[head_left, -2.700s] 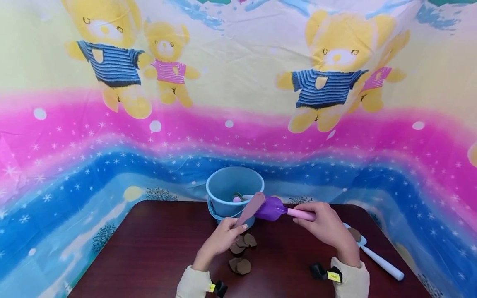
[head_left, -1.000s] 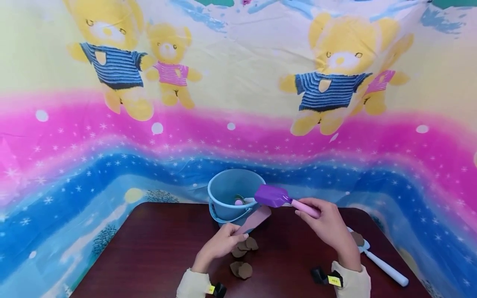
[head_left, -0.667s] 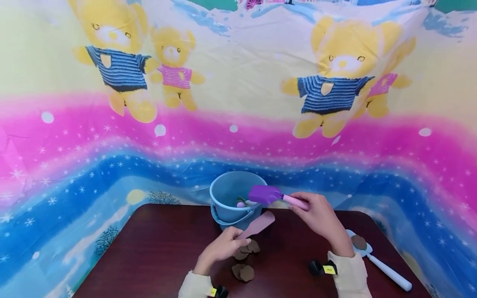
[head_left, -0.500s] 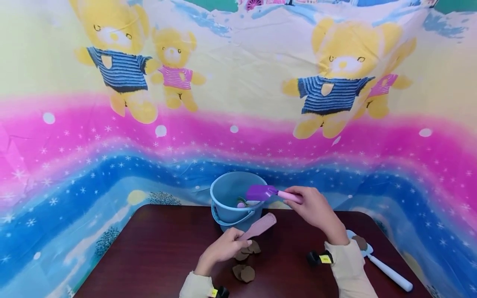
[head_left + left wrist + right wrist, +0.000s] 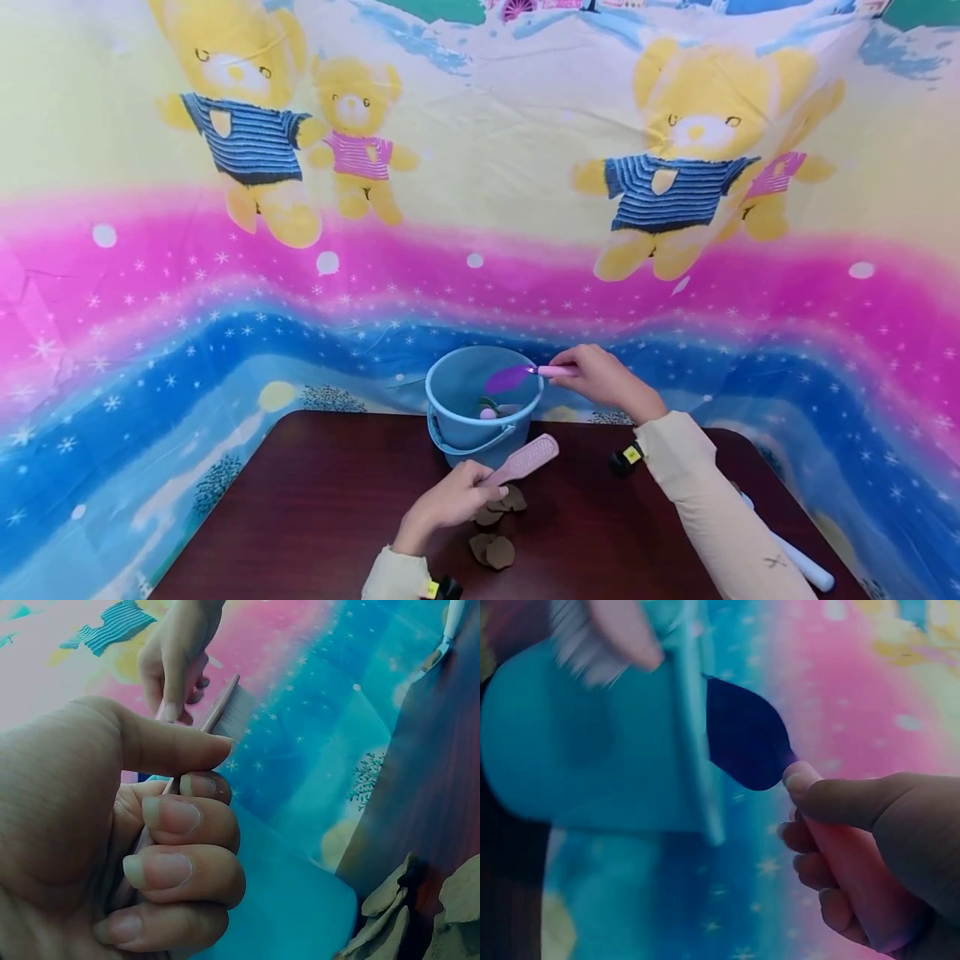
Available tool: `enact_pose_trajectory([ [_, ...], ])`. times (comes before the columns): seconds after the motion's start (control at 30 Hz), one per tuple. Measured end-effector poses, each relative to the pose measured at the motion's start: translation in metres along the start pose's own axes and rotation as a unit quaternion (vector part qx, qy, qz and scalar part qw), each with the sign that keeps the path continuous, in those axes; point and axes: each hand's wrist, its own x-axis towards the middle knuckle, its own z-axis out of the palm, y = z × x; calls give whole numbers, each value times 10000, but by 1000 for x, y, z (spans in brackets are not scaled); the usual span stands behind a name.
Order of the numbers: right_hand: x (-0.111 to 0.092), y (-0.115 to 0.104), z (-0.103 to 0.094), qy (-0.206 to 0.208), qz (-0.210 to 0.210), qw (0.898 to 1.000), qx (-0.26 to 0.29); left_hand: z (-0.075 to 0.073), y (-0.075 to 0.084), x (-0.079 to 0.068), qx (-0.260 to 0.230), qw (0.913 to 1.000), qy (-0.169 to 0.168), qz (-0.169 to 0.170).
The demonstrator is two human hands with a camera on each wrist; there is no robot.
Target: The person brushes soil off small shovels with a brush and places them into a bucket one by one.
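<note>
In the head view my left hand point(image 5: 453, 500) grips a pink brush point(image 5: 534, 457) by its handle, in front of the blue bucket point(image 5: 480, 437). White bristles point(image 5: 236, 716) show in the left wrist view. My right hand point(image 5: 603, 379) holds a toy shovel by its pink handle point(image 5: 557, 371). The shovel's purple blade point(image 5: 510, 378) reaches over the bucket's right rim, tilted down into its mouth. In the right wrist view the blade point(image 5: 746, 735) looks dark, with thumb and fingers wrapped round the handle. Inside the bucket lie a pink round end point(image 5: 488, 413) and other small items, partly hidden.
Brown clay-like pieces lie in two small piles, the nearer one point(image 5: 495, 552) and one point(image 5: 510, 500) below the brush. A white-handled tool point(image 5: 806, 562) lies at the right, partly covered by my right sleeve. A printed cloth point(image 5: 480, 167) hangs behind the dark table point(image 5: 337, 517).
My right hand has moved left and forward, carrying the shovel from beside the brush to over the bucket, and its blade has turned downward. The brush has moved lower, away from the bucket's rim.
</note>
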Motion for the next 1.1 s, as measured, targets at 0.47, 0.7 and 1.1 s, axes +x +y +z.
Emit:
enact_pose_trajectory([
  [0.47, 48, 6, 35, -441, -330, 9974, -466, -3, -2, -1, 102, 9999, -14, -134],
  [0.7, 64, 1, 54, -714, -397, 9949, -599, -4, -4, -1, 113, 9998, -56, -143],
  [1.1, 67, -2, 66, -833, -179, 9945, -616, -4, -5, 0, 212, 9996, -73, -162],
])
